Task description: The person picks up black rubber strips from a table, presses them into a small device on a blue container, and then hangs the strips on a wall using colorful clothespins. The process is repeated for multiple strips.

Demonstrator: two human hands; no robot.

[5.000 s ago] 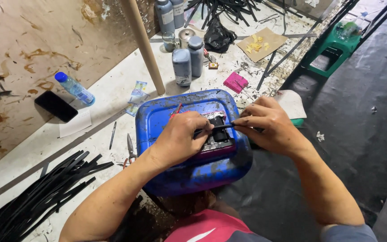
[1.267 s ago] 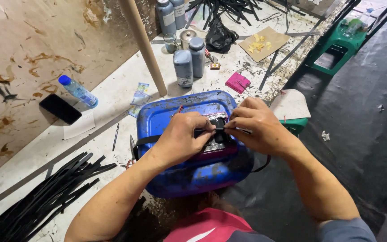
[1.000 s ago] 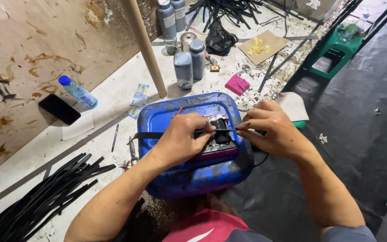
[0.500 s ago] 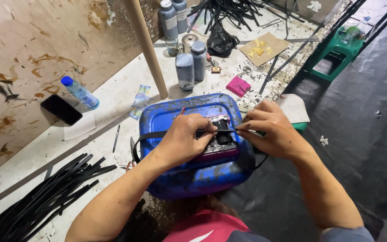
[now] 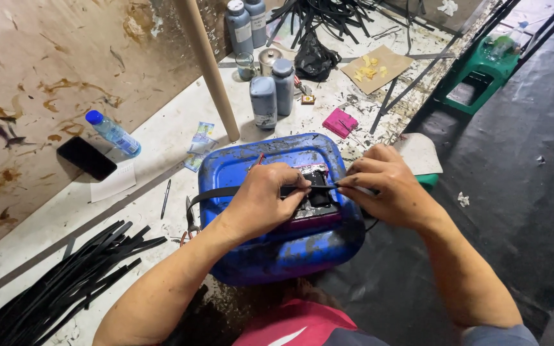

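Observation:
A blue plastic jerrycan (image 5: 270,250) lies on its side in front of me as a work surface. On top of it sits a small black and silver device (image 5: 312,202). A long black strip (image 5: 209,193) runs across the can over that device. My left hand (image 5: 267,198) presses and pinches the strip on the device. Just to the right, my right hand (image 5: 386,186) pinches the strip's other end, and a thin black cord hangs below that hand.
A pile of black strips (image 5: 65,282) lies at lower left. A phone (image 5: 86,157), water bottle (image 5: 113,133), pen (image 5: 165,198), grey bottles (image 5: 270,93), a pink box (image 5: 340,122) and a wooden pole (image 5: 209,67) stand beyond the can. A green stool (image 5: 476,80) sits at far right.
Both hands stay on the can. The black strip, unseen 5 s ago, now lies stretched across the device between my hands. The right hand has shifted slightly over the last second.

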